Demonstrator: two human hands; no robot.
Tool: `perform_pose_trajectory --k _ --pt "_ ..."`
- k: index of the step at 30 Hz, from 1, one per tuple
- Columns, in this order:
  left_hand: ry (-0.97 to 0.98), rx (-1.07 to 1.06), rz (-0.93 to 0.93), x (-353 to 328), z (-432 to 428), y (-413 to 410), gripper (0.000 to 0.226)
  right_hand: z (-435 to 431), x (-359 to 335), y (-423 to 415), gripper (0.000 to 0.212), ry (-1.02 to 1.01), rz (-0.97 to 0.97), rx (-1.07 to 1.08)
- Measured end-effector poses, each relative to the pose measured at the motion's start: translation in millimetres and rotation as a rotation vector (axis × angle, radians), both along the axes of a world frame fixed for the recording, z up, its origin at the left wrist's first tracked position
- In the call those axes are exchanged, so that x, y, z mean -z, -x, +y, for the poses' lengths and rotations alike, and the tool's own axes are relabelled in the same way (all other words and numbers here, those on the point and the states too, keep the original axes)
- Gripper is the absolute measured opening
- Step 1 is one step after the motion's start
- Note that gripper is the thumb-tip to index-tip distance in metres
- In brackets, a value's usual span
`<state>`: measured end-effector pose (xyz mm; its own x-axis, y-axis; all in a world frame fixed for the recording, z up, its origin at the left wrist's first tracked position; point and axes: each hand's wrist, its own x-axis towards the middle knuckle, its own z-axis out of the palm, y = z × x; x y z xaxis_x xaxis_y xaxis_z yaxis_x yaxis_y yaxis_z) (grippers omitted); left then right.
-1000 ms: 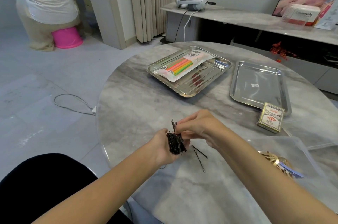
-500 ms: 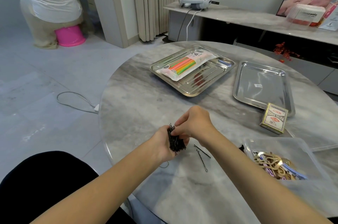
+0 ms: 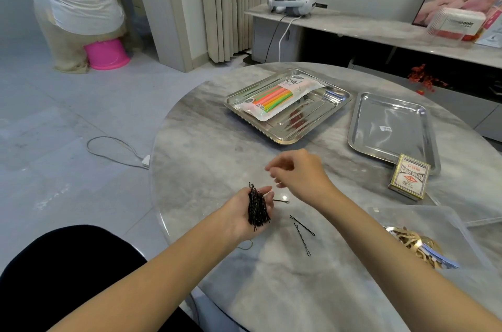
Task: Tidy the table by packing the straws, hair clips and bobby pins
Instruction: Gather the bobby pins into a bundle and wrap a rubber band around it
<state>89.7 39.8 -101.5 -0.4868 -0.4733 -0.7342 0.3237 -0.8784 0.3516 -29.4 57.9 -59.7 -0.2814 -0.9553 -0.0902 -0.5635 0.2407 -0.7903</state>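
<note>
Bobby pins [image 3: 258, 208] are gripped in the left hand [image 3: 235, 219]. The right hand [image 3: 300, 178] is held loose, empty — loose pins [image 3: 302, 225] are seen below it, slanted.

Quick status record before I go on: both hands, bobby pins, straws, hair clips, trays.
left hand: palm up, holds bundle of bobby pins
right hand: above the table, fingers loosely curled and blurred, no pin seen in it
loose bobby pins: three on the table, right of the left hand
straw pack: lies in far tray
second tray: only a small sticker
hair clips: gold, in clear container at right
card box: at second tray's near corner
</note>
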Motion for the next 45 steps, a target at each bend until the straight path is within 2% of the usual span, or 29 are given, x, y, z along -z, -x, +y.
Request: perform_pose_trajectory --k 2,3,6,8,12,15,19,23,26,28,33,39,43,45 --pt "-0.011 -0.018 -0.006 1.1 0.0 0.0 0.029 -9.3 12.9 6.5 0.017 -0.063 0.003 0.022" --pt "-0.011 -0.021 -0.002 1.9 -0.1 0.1 0.033 -12.2 19.0 7.1 0.021 -0.147 -0.080 0.016" --pt "0.006 -0.001 0.014 0.8 1.1 0.5 0.042 -17.1 28.8 0.3 0.026 -0.388 -0.551 0.047" --pt "0.018 0.020 0.030 -2.6 2.5 0.1 0.038 -21.2 33.1 -2.3 0.023 -0.445 -0.651 0.086" --pt "0.013 0.038 0.027 -3.5 2.0 -2.2 0.029 -31.1 38.0 -5.4 0.021 -0.527 -0.560 0.058" --pt "-0.011 0.032 0.002 0.7 0.1 -3.3 0.032 -32.9 35.5 -8.6 0.019 -0.545 -0.492 0.035" --pt "-0.009 0.031 -0.004 2.6 -1.7 -2.8 0.040 -32.2 35.2 -7.5 0.024 -0.463 -0.562 -0.007" --pt "0.025 0.051 0.022 -0.2 -1.6 -1.5 0.049 -31.5 35.0 -8.6 0.023 -0.447 -0.551 -0.033" --pt "0.051 0.077 0.042 -3.3 -1.6 -1.4 0.048 -30.1 33.1 -6.1 0.029 -0.434 -0.565 -0.070" --pt "0.055 0.086 0.059 -2.6 -3.3 -2.0 0.056 -29.2 33.9 -4.7 0.024 -0.431 -0.607 -0.074" --pt "0.051 0.120 0.050 -8.1 1.2 -1.9 0.032 -29.8 41.0 -2.5 0.022 -0.406 -0.671 -0.054" --pt "0.022 0.120 0.106 -12.2 2.8 -3.9 0.032 -25.5 34.1 -0.3 0.020 -0.269 -0.746 0.085" --pt "-0.024 0.031 0.084 -8.0 0.5 -5.2 0.028 -9.9 21.7 5.8 0.020 0.011 -0.364 -0.007" --pt "-0.031 0.011 0.080 -6.6 -0.8 -5.0 0.031 3.1 12.7 -0.5 0.020 0.095 -0.274 -0.092"
